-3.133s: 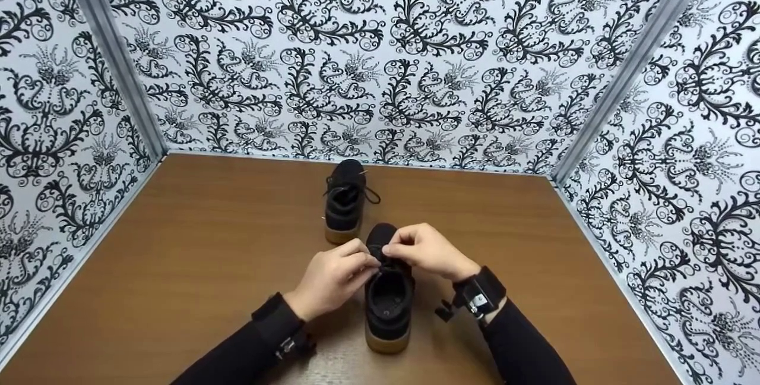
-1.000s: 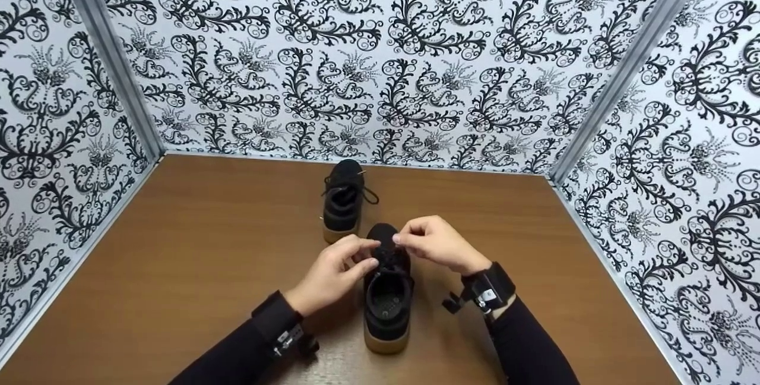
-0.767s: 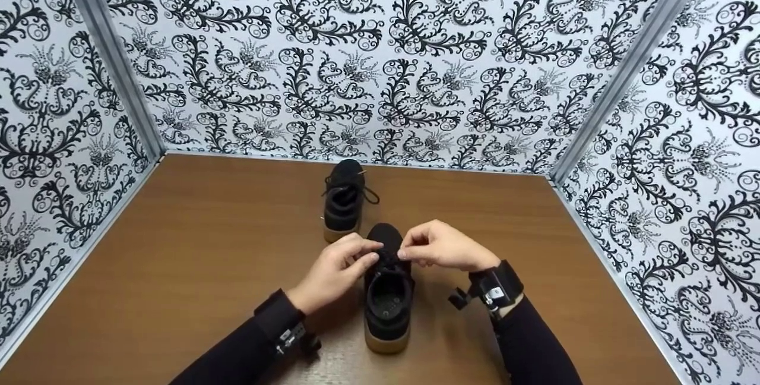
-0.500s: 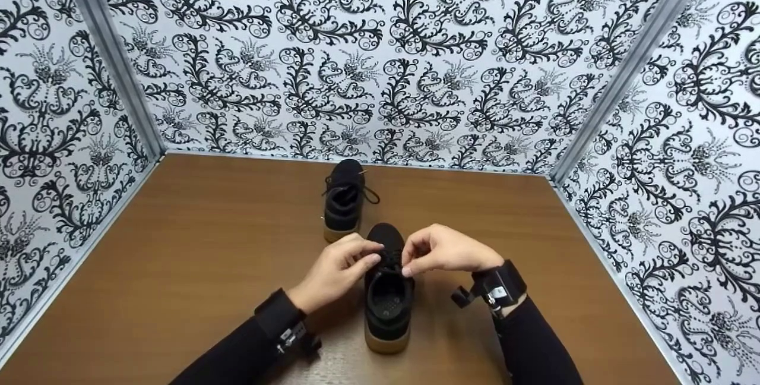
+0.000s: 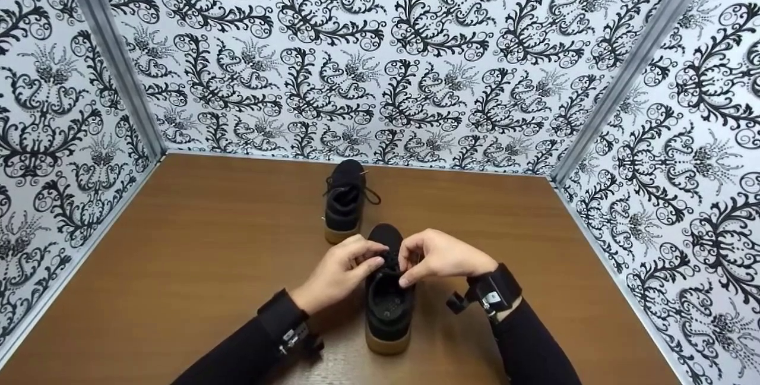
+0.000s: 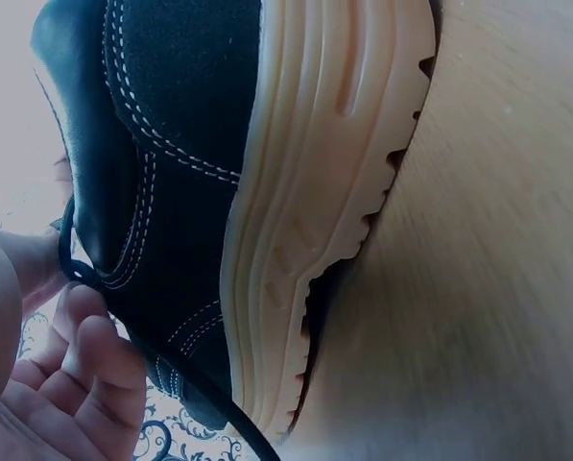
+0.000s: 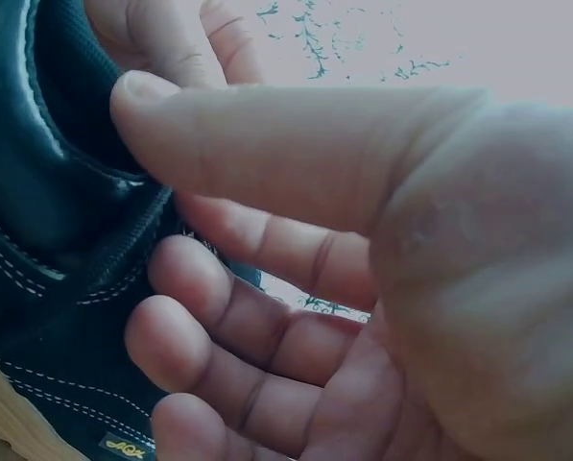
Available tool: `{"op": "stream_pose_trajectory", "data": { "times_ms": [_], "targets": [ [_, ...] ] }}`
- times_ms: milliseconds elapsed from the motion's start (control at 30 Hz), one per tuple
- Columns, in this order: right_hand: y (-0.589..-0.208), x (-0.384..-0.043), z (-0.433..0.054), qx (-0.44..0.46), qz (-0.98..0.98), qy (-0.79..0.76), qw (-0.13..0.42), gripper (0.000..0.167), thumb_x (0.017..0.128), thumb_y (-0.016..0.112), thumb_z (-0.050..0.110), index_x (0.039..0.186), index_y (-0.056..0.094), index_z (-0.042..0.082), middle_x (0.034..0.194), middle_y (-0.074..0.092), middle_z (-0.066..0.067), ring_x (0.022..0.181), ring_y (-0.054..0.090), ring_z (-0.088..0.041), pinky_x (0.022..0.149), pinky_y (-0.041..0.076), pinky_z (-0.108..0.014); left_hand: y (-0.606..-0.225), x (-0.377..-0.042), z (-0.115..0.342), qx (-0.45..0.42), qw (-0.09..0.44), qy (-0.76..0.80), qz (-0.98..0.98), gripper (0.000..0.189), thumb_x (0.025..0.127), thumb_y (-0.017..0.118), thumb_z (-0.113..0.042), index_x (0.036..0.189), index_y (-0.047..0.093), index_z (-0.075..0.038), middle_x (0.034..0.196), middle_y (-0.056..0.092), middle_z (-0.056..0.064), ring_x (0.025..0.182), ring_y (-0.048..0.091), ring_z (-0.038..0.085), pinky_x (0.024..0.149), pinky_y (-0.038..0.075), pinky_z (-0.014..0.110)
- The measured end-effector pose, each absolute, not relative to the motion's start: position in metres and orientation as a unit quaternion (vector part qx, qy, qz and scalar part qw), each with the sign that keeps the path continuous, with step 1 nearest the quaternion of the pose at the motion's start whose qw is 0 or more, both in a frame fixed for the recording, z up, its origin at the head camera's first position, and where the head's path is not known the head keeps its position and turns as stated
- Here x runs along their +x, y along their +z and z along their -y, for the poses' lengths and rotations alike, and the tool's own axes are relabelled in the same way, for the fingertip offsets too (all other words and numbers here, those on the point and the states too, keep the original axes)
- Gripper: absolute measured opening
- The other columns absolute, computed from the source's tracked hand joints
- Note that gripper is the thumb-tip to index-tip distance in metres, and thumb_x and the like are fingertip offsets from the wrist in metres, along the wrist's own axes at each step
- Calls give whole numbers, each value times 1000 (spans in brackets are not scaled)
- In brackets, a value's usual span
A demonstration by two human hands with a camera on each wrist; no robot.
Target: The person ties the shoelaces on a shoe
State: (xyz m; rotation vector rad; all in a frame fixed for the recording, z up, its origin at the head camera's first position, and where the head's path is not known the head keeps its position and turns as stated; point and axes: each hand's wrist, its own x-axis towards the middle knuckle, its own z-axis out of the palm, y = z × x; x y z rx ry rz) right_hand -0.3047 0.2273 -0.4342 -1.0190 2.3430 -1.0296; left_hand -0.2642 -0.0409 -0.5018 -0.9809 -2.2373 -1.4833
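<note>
A black shoe (image 5: 389, 333) with a tan sole stands upright, toe pointing away from me. My left hand (image 5: 341, 269) is at the left of its lacing. In the left wrist view, a black shoelace (image 6: 204, 384) runs up to this hand's thumb and index finger, which pinch it. On the other side, my right hand (image 5: 445, 257) has its thumb tip at the shoe's opening and its index finger over the lacing. The right wrist view shows lace (image 7: 123, 245) passing between that thumb and index finger, the other fingers loosely curled.
A second black shoe (image 5: 343, 218) with loosely trailing laces stands behind and slightly left on the brown wooden table (image 5: 237, 212). Patterned black-and-white panels (image 5: 356, 76) rise at the back and both sides.
My right hand has come down from near the toe, along the lacing, to the shoe's opening. The left hand has barely moved in the last second. The far shoe stays put.
</note>
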Motion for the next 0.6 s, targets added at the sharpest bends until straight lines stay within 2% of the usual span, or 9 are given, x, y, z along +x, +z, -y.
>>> {"op": "stream_pose_trajectory", "data": {
  "times_ms": [333,500,600],
  "targets": [
    [-434,-302,-224,-357,-846,-356,175,17,89,96,21,90,79,20,83,73,10,74,63,-10,66,49,-23,-501,-263,41,-377,159,-512,755,13,104,80,-10,116,83,-13,95,66,0,83,61,11,70,55,26],
    [-432,-301,-225,-351,-853,-346,174,15,91,94,23,89,79,23,83,74,11,72,63,-9,65,49,-23,-503,-263,45,-405,164,-518,736,14,101,82,-3,111,81,-13,97,67,5,83,62,15,66,56,29],
    [-431,-301,-227,-355,-854,-339,172,16,91,94,27,87,78,27,82,74,12,72,63,-8,64,49,-24,-503,-262,47,-412,159,-518,733,12,100,83,-7,109,80,-15,97,65,4,79,62,14,63,56,33]
  ]
}}
